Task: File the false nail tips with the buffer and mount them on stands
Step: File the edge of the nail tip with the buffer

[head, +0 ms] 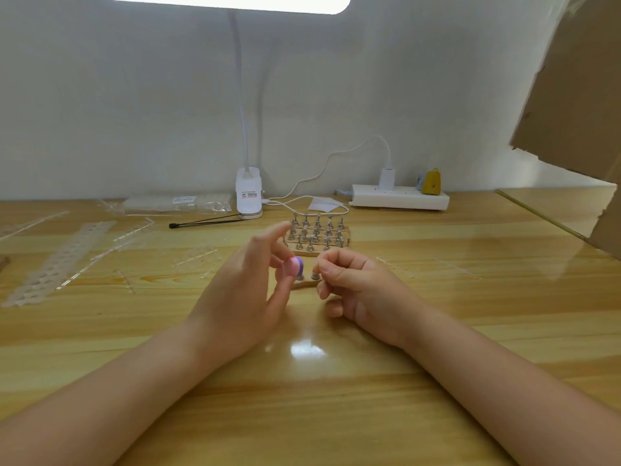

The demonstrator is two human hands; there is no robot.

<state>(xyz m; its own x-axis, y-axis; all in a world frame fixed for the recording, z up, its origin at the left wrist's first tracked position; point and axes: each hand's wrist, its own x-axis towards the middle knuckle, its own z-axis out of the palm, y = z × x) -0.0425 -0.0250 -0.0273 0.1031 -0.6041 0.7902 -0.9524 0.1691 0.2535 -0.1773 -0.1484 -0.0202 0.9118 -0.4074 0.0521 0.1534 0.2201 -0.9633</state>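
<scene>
My left hand holds a small pink and purple buffer between thumb and fingers, with the index finger stretched out. My right hand has its fingers curled and pinches something tiny at its fingertips, probably a false nail tip; it is too small to tell. Just behind the hands, a wooden strip carries metal stands, partly hidden. Farther back stands a wooden base with several metal stands in rows.
Plastic strips and nail tip sheets lie at the left. A clip lamp, a black tool, clear bags and a power strip line the back wall. A cardboard box hangs over the right.
</scene>
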